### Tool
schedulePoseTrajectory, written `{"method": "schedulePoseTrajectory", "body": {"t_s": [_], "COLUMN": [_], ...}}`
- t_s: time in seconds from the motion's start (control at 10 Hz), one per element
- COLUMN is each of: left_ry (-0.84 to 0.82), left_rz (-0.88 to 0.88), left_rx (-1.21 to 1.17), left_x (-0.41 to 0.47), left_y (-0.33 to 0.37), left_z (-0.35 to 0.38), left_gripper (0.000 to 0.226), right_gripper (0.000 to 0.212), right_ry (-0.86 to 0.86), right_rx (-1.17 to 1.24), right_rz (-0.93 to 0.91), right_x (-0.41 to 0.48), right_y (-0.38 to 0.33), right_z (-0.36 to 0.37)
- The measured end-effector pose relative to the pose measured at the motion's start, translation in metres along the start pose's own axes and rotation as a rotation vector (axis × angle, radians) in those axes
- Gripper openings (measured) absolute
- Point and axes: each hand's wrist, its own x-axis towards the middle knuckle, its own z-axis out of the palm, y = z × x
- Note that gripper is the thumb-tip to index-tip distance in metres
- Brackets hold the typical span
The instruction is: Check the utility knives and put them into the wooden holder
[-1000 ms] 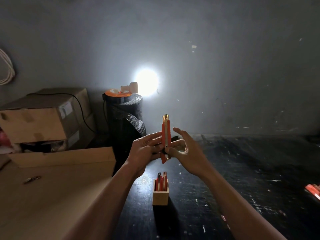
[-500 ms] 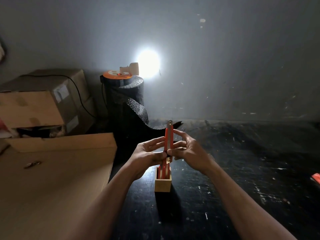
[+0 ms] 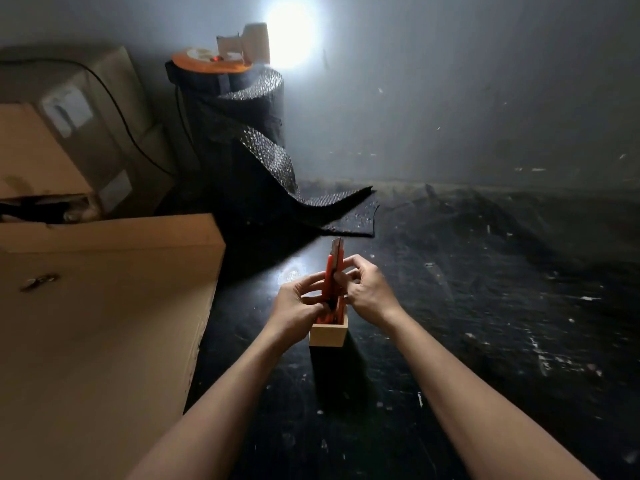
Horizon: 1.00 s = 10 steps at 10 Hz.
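An orange utility knife [image 3: 331, 271] stands upright between my two hands, its metal tip up and its lower end down inside the wooden holder [image 3: 327, 335]. My left hand [image 3: 298, 303] grips the knife's lower part from the left. My right hand [image 3: 367, 289] pinches its middle from the right. The small square holder stands on the dark floor and has other orange knives [image 3: 325, 319] in it, mostly hidden by my fingers.
A large flat cardboard box [image 3: 104, 323] lies close on the left with a small metal piece [image 3: 38, 281] on it. Behind stand stacked cartons [image 3: 69, 133], a black bubble-wrap roll [image 3: 242, 140] and a bright lamp [image 3: 291, 39] at the wall.
Both hands have lowered the upright knife from chest height down to the holder, so its lower end now sits inside. My view has tilted downward.
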Motion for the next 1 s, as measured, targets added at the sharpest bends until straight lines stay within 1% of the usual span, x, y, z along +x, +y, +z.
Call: {"method": "schedulePoseTrajectory", "body": {"t_s": [0.1, 0.2, 0.3, 0.4, 0.5, 0.6, 0.7, 0.8, 0.9, 1.0], "left_ry": [0.056, 0.084, 0.06, 0.038, 0.074, 0.102, 0.091, 0.125, 0.2, 0.243], "left_rz": [0.033, 0.104, 0.116, 0.117, 0.118, 0.066, 0.09, 0.106, 0.086, 0.048], "left_rx": [0.135, 0.271, 0.363, 0.543, 0.714, 0.77, 0.746, 0.709, 0.668, 0.618], "left_x": [0.008, 0.016, 0.024, 0.032, 0.039, 0.044, 0.049, 0.042, 0.035, 0.018], "left_y": [-0.018, -0.037, -0.054, -0.072, -0.088, -0.094, -0.09, -0.09, -0.09, -0.096], "left_z": [0.006, 0.01, 0.011, 0.013, 0.015, 0.012, 0.008, 0.005, 0.003, 0.0], "left_gripper": [0.06, 0.063, 0.068, 0.077, 0.072, 0.062, 0.048, 0.046, 0.05, 0.057], "right_gripper": [0.003, 0.004, 0.002, 0.002, 0.004, 0.005, 0.012, 0.019, 0.02, 0.02], "right_ry": [0.041, 0.032, 0.042, 0.034, 0.034, 0.024, 0.017, 0.011, 0.008, 0.049], "right_rx": [-0.1, -0.145, -0.212, -0.259, -0.27, -0.296, -0.331, -0.344, -0.362, -0.359], "right_rz": [0.007, 0.025, 0.058, 0.099, 0.131, 0.14, 0.124, 0.117, 0.122, 0.122], "right_x": [0.011, 0.019, 0.026, 0.029, 0.028, 0.029, 0.029, 0.03, 0.028, 0.021], "right_y": [0.014, 0.029, 0.047, 0.062, 0.071, 0.078, 0.077, 0.076, 0.072, 0.067], "right_z": [0.012, 0.018, 0.02, 0.023, 0.026, 0.03, 0.031, 0.03, 0.025, 0.022]}}
